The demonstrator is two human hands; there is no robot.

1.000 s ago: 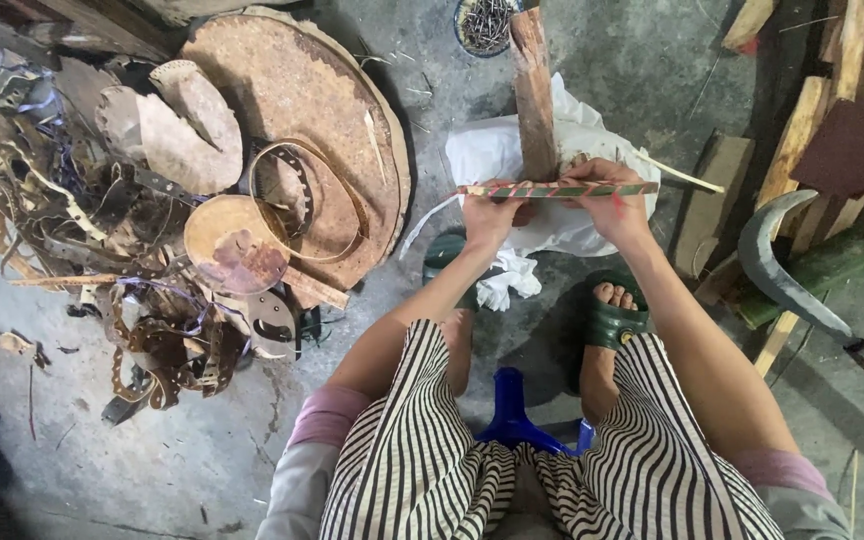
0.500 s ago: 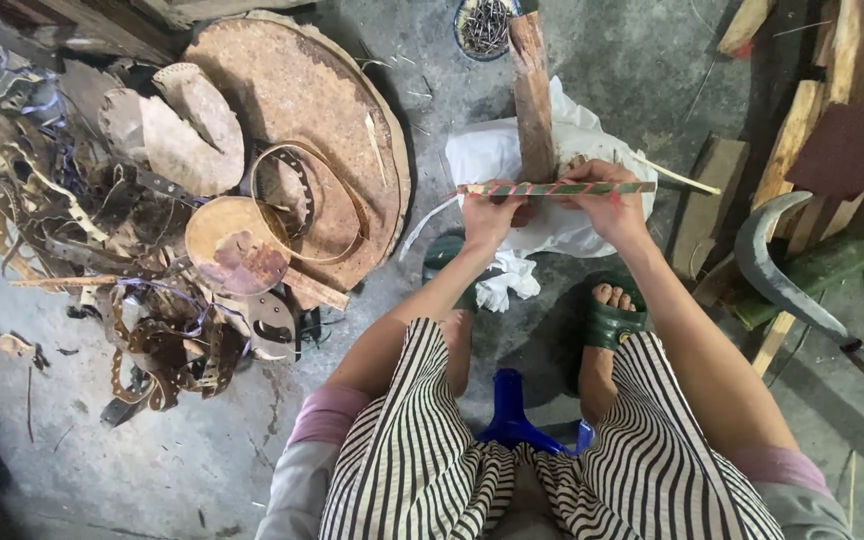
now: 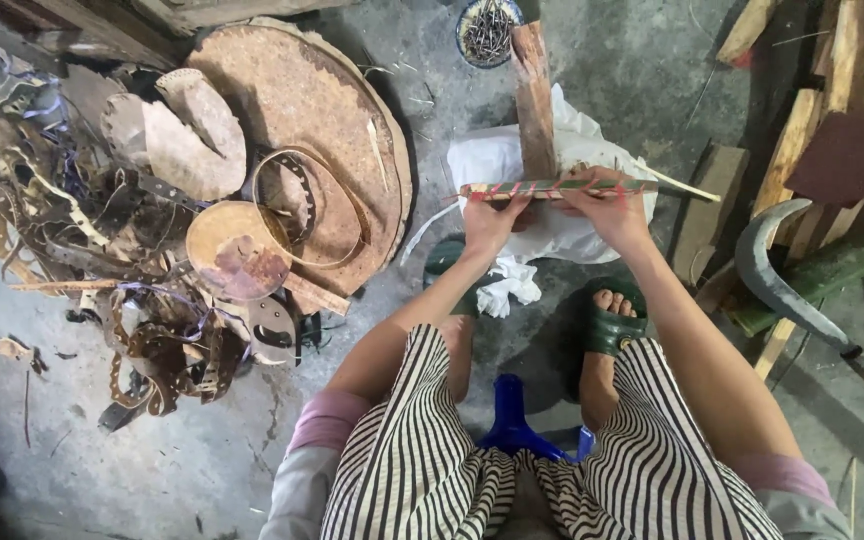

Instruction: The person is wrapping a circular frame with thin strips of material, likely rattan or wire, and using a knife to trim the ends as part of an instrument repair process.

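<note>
Both hands hold a thin bundle of green sticks (image 3: pixel 562 187) wound with red and pale strips, level in front of me. My left hand (image 3: pixel 492 222) grips its left end. My right hand (image 3: pixel 607 207) grips it right of the middle. Behind the bundle lies a white plastic bag (image 3: pixel 497 155) with an upright wooden block (image 3: pixel 534 95) on it. My feet wear green sandals (image 3: pixel 612 325), and I sit on a blue stool (image 3: pixel 514 425).
A large rusty round disc (image 3: pixel 297 95) with metal rings and scrap bands (image 3: pixel 102 260) lies at the left. A bowl of nails (image 3: pixel 487 28) sits at the top. A curved sickle (image 3: pixel 787 290) and wooden offcuts (image 3: pixel 832 90) lie at the right on the concrete floor.
</note>
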